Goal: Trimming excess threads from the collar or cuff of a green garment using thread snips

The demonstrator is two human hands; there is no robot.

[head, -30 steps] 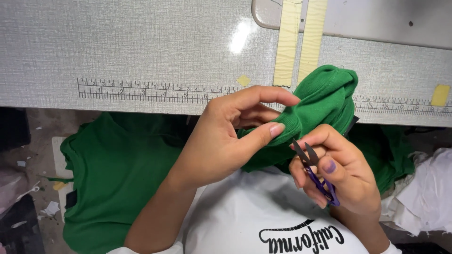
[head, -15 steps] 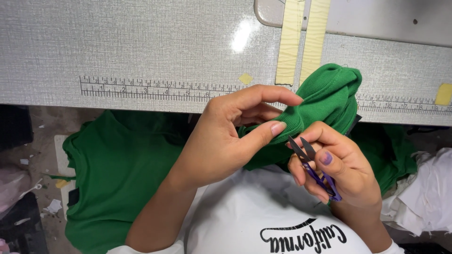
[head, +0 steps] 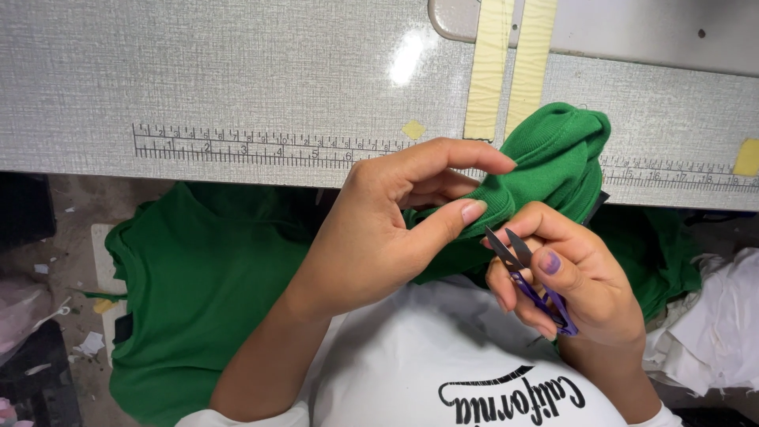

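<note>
One green garment (head: 553, 158) sits bunched at the near table edge (head: 237, 87); our left hand (head: 379, 229) pinches a fold of it between thumb and fingers. Our right hand (head: 577, 285) grips one pair of purple-handled thread snips (head: 526, 269), blades slightly parted, tips just beside the pinched fold. We judge trimming is underway; we can't tell from this view how many threads are cut or left. More green cloth (head: 198, 292) hangs below the table, possibly the same garment. Two yellow tape strips (head: 510, 71) run across the tabletop, one printed ruler (head: 261, 146) lines its edge, white fabric (head: 704, 332) lies at right.
</note>
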